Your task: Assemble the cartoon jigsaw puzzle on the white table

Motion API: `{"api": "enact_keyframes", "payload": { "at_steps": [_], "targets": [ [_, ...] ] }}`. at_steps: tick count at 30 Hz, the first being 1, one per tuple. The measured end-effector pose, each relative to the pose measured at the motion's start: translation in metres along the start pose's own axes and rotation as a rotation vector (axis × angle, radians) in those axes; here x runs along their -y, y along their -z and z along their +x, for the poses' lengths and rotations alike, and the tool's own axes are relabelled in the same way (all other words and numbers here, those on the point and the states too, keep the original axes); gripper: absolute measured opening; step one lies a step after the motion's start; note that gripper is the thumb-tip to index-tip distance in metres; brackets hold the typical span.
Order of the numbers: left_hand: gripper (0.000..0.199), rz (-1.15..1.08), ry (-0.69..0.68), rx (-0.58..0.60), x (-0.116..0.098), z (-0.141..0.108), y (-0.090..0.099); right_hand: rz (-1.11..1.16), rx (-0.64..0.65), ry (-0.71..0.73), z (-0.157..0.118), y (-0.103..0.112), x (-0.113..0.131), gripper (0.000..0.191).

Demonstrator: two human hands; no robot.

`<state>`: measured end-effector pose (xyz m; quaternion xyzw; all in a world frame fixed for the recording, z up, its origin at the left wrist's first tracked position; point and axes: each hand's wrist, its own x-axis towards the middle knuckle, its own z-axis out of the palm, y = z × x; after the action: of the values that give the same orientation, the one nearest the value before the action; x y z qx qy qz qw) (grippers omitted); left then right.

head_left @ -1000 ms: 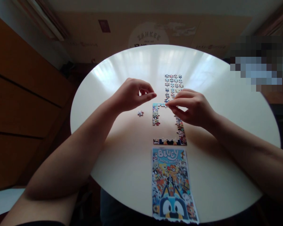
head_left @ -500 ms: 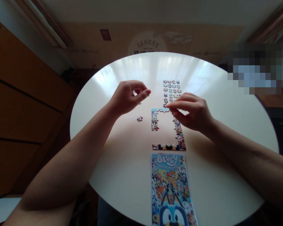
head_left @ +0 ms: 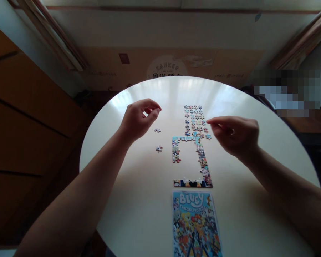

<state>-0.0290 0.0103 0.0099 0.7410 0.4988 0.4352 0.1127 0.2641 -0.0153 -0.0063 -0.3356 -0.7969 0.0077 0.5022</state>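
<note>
A partly assembled puzzle frame lies on the white round table, with a gap on its lower left side. Behind it, loose puzzle pieces lie in rows. Two loose pieces, one of them a pale piece, lie left of the frame. My left hand hovers above them, fingertips pinched; whether they hold anything is too small to tell. Just right of the rows is my right hand, thumb and fingers pressed together, their contents not discernible.
A colourful Bluey picture sheet lies in front of the frame at the near edge. Wooden cabinet doors stand at the left. A pixelated patch covers the area past the table's right back edge.
My right hand has moved right, off the frame's top edge, uncovering the rear pieces. My left hand has shifted slightly left. The view has tilted up, so the table sits lower.
</note>
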Motion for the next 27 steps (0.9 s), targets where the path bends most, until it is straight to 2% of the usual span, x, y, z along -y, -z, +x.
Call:
{"api": "enact_keyframes", "payload": {
  "at_steps": [3,7,12,19,27],
  "targets": [
    [0.018,0.032,0.041,-0.014,0.004,0.002,0.006,-0.023,-0.15,-0.163,0.002,0.013,-0.007,0.013],
    [0.018,0.107,0.103,0.056,0.009,0.002,0.01,-0.007,-0.206,-0.268,0.002,0.016,-0.022,0.014],
    [0.018,0.128,0.151,0.124,0.012,0.003,0.011,0.019,-0.163,-0.324,-0.004,0.007,-0.03,0.012],
    [0.018,0.156,0.18,0.181,0.014,0.003,0.015,0.032,-0.093,-0.303,-0.007,-0.001,-0.028,0.013],
    [0.02,0.191,0.17,0.423,0.016,-0.001,0.019,0.043,-0.069,-0.285,-0.008,-0.001,-0.024,0.013]
  ]
}}
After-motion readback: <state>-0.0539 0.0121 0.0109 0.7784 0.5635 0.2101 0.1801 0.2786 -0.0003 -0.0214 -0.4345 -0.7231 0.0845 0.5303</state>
